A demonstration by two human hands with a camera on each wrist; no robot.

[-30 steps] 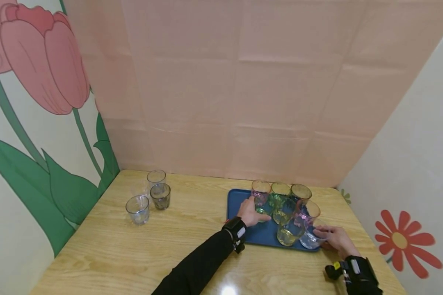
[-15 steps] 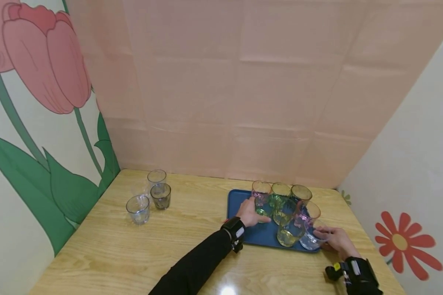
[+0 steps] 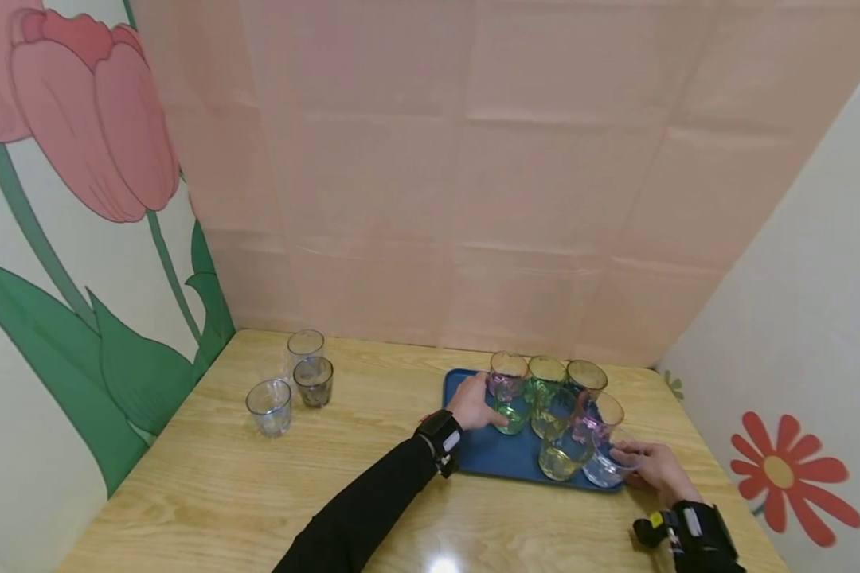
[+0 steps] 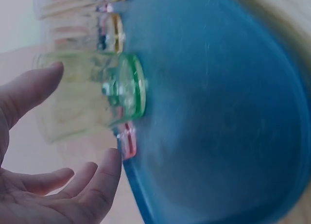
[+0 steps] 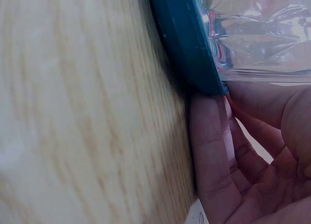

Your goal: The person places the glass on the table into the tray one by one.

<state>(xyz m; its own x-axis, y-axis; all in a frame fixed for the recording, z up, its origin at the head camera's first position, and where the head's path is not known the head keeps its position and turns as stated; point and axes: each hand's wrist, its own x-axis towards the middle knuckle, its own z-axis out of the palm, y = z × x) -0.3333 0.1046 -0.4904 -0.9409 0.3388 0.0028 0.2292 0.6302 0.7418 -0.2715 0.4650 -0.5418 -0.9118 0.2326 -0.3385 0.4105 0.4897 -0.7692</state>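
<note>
My left hand point(image 3: 475, 403) is at the left side of a green glass tumbler point(image 3: 514, 418) on the blue tray point(image 3: 489, 455). In the left wrist view, thumb and fingers point(image 4: 99, 185) are spread, with a gap before the green tumbler point(image 4: 92, 95), which stands upright. My right hand point(image 3: 655, 468) is at the tray's near right corner, beside a clear tumbler point(image 3: 602, 467). There the right wrist view shows the thumb over the tray rim point(image 5: 187, 44) and fingers point(image 5: 209, 141) below it, pinching the edge. The clear tumbler's ridged wall point(image 5: 262, 34) rises just above the thumb.
Several tinted tumblers crowd the tray's right part, among them a pink one point(image 3: 509, 374), an amber-rimmed one point(image 3: 586, 374) and a yellow one point(image 3: 562, 459). On the wooden table point(image 3: 358, 469) at left stand a smoky tumbler point(image 3: 314, 386) and clear ones point(image 3: 270, 410). Walls border the table.
My left hand has drawn back left from the green tumbler, its fingers coming off it. The right hand stays at the tray's corner, and the tumblers keep their places.
</note>
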